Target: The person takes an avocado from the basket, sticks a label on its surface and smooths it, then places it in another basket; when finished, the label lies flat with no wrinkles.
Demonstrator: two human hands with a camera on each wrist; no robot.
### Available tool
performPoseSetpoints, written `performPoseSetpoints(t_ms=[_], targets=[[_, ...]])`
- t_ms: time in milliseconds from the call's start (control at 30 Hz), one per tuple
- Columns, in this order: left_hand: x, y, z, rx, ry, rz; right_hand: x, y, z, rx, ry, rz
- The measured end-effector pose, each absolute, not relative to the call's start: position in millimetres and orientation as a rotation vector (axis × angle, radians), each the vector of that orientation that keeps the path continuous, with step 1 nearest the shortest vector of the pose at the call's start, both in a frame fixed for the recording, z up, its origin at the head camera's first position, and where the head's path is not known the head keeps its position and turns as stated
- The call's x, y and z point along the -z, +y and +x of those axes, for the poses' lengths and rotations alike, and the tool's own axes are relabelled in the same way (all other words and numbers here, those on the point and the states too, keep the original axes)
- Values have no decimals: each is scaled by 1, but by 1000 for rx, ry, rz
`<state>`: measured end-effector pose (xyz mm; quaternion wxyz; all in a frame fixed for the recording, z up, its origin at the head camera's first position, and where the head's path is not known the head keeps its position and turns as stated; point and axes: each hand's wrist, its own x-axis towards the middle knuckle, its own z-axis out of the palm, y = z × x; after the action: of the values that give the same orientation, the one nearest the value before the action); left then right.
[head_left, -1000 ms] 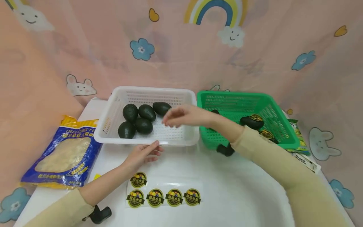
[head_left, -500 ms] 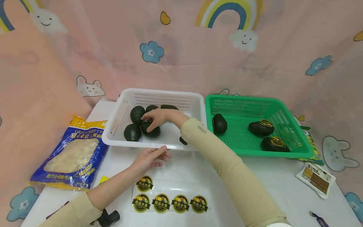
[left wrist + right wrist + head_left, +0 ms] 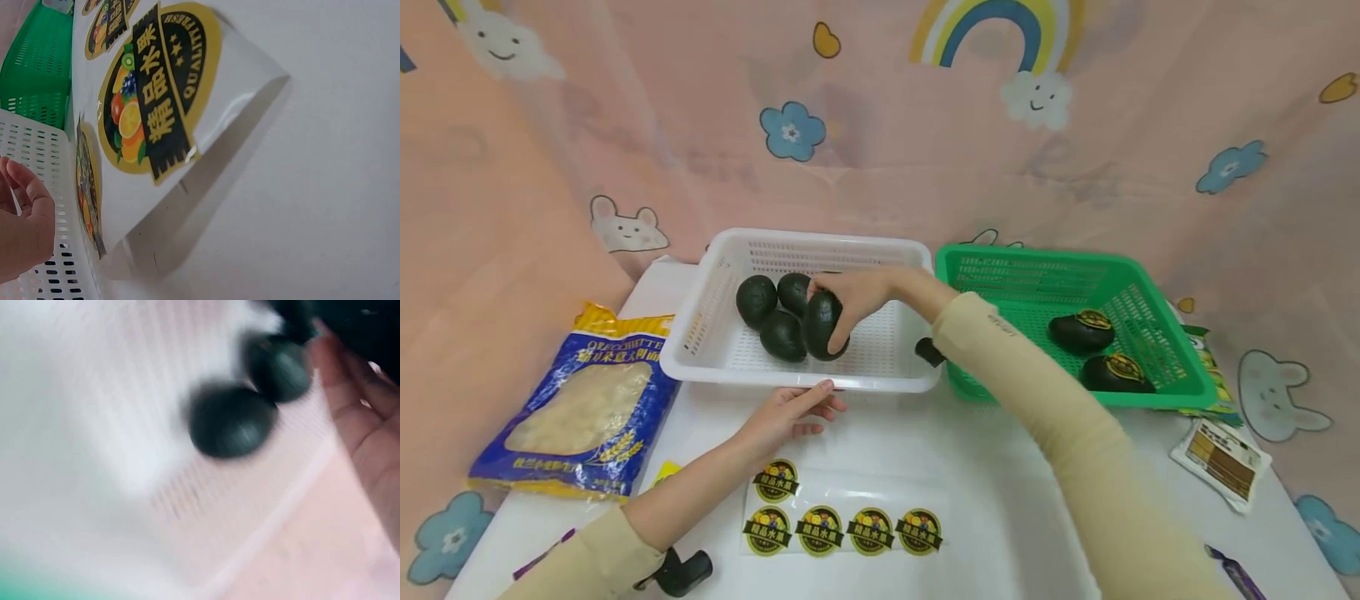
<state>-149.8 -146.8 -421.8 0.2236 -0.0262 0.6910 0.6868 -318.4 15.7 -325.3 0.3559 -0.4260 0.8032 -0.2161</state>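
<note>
While the right hand (image 3: 861, 298) grips one avocado (image 3: 822, 323), the left hand (image 3: 793, 412) holds nothing

At the centre of the head view, this avocado is inside the white basket (image 3: 880, 383). Thumb and fingers are spread only as wide as it needs; whether it is already off the basket floor, I cannot tell. At lower centre, the left hand lies loosely curled near the front rim. Because a neighbouring avocado (image 3: 783, 336) is just at its left, it seems better to lift straight up, without dragging. I would also keep the pressure even, since hard fingertips could bruise the skin.
</note>
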Motion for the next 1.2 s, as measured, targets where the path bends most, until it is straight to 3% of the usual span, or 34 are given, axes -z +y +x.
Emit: performPoseSetpoints(t_ms=[133,267,400,533,700,967,1200], targets=[[423,-151,-154,-1898,1913,-67,294,78,-287,838,2017,-1189],[424,-156,-156,-1896,1947,-70,301,149,-235,995,2036,-1212],[424,-164,-154,-1892,1968,-97,353,198,-181,1057,2176,-1131],[423,-172,-153,-1896,1976,-109,417,208,-145,1079,2436,-907],[421,-179,-155,-1917,1970,-113,453,200,-137,1140,2570,-761],[421,-183,-160,-1929,1961,-110,444,202,-149,817,2700,-983],[420,-181,-160,-1926,1953,-113,445,200,-149,829,2661,-946]])
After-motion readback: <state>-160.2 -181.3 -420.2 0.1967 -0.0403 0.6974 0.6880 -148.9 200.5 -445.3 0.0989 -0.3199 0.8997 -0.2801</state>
